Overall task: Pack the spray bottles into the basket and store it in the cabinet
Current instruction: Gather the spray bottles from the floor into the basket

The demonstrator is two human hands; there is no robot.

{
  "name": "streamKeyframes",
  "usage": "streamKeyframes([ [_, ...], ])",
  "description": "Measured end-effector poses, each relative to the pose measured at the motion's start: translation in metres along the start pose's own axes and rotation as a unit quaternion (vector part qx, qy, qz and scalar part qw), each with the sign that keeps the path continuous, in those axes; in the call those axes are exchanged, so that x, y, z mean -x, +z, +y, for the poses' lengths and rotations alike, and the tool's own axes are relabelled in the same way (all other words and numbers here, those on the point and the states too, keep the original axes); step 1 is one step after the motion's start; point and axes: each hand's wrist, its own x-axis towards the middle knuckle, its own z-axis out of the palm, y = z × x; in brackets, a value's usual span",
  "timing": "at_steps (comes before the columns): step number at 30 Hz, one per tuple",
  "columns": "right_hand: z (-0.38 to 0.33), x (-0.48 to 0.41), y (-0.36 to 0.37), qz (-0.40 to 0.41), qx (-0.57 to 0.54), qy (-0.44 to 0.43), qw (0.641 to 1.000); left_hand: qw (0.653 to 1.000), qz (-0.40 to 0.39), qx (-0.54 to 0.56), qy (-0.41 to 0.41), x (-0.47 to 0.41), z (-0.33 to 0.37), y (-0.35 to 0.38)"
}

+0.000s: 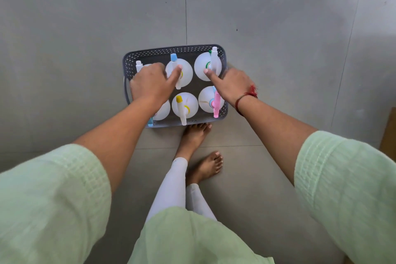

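A grey perforated basket (171, 49) stands on the floor and holds several white spray bottles, all upright. In the back row are a white-nozzle bottle (138, 66), a blue-nozzle bottle (186, 70) and a green-collared bottle (201, 64). In the front row are a yellow-nozzle bottle (188, 103), a pink-trigger bottle (206, 97) and a bottle (162, 111) mostly under my forearm. My left hand (152, 83) curls over the basket's left side, thumb on the blue-nozzle bottle. My right hand (233, 85) grips the right rim, thumb touching the green-collared bottle.
The floor is large grey tiles (278, 28). My bare feet (197, 133) stand right at the basket's near edge. A brown wooden or cardboard edge (389, 133) shows at the far right. No cabinet is in view.
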Motion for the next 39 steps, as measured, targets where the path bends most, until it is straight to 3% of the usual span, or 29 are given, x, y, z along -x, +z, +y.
streamKeyframes([
  [3,0.017,0.016,-0.001,-0.003,-0.018,0.031,0.999,0.998,0.033,0.028,-0.041,0.009,-0.028,-0.006],
  [8,0.031,0.037,0.012,-0.037,0.069,0.025,0.997,0.993,-0.022,-0.004,-0.113,0.017,-0.057,0.003],
  [14,0.004,0.061,0.017,0.040,0.117,-0.050,0.991,0.990,-0.044,0.031,-0.131,0.045,-0.062,0.021],
  [18,-0.027,0.078,0.044,0.006,0.108,-0.087,0.990,0.984,-0.104,0.005,-0.143,0.060,-0.068,0.043],
  [22,-0.046,0.061,0.074,-0.022,0.122,-0.095,0.988,0.988,-0.096,0.023,-0.120,0.056,-0.070,0.056],
  [32,-0.046,0.060,0.059,-0.049,0.070,-0.082,0.993,0.991,-0.073,0.016,-0.111,0.064,-0.086,0.035],
  [36,-0.019,0.072,0.023,-0.005,0.004,-0.031,1.000,0.992,-0.023,0.052,-0.116,0.066,-0.096,0.016],
  [39,0.010,0.062,0.006,0.063,-0.104,0.012,0.992,0.979,0.017,0.101,-0.176,0.048,-0.105,0.014],
])
